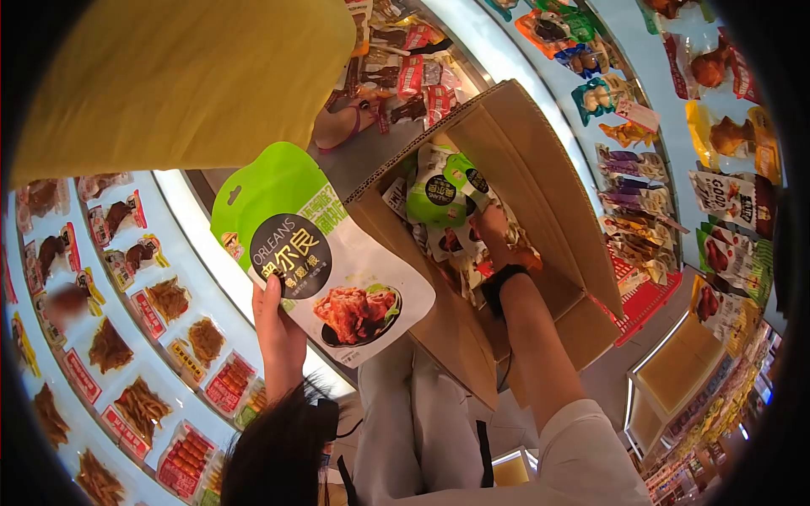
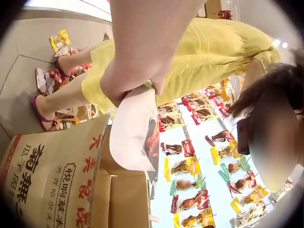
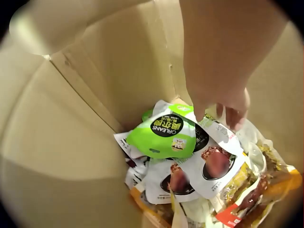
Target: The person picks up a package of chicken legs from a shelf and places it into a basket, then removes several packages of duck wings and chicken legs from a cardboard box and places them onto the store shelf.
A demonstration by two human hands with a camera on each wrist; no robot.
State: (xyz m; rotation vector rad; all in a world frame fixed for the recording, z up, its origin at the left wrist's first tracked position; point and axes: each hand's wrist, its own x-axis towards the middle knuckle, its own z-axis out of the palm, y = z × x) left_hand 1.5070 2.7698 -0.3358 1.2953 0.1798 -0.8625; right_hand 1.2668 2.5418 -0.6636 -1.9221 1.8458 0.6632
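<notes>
My left hand (image 1: 280, 336) grips a green and white snack pouch (image 1: 359, 266) by its side edge, thumb on the printed front. The pouch bears a dark round label and a picture of meat pieces; the left wrist view shows its plain pale side (image 2: 133, 130). Deep in an open cardboard box (image 1: 553, 164), my right hand (image 3: 221, 102) reaches down over a pile of packs. Its thumb and curled fingers pinch the upper edge of a white pouch (image 3: 219, 159). Another green-topped pouch (image 3: 164, 135) lies beside the thumb.
Lit shelves (image 1: 160, 244) of packaged snacks curve around both sides. A person in a yellow dress (image 1: 194, 76) stands close in front, with more packs (image 1: 413, 76) low down near their feet. Beside the box is a red basket (image 1: 645, 299).
</notes>
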